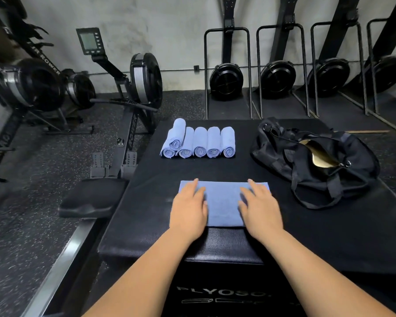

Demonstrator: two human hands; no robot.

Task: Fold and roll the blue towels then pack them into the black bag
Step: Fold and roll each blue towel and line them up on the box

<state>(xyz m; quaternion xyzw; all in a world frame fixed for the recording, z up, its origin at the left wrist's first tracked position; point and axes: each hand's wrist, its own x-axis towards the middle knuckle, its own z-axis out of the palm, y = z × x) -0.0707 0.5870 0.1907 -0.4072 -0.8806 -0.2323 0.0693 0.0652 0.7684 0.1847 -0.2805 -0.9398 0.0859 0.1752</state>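
We see a plain pale blue flat towel point(223, 202) and rolled towels point(200, 143) of the same blue on a black worktop point(215, 169). The bag point(281, 161) is black with a gold lining point(318, 156); the floor point(32, 225) is black, flecked white.

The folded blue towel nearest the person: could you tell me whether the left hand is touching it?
Touching. The head view shows the left hand lying flat on the folded blue towel, fingers straight across its left end.

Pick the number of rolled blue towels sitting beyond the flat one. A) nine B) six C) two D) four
B: five rolled towels lie side by side, and a sixth roll rests on top at the row's left end.
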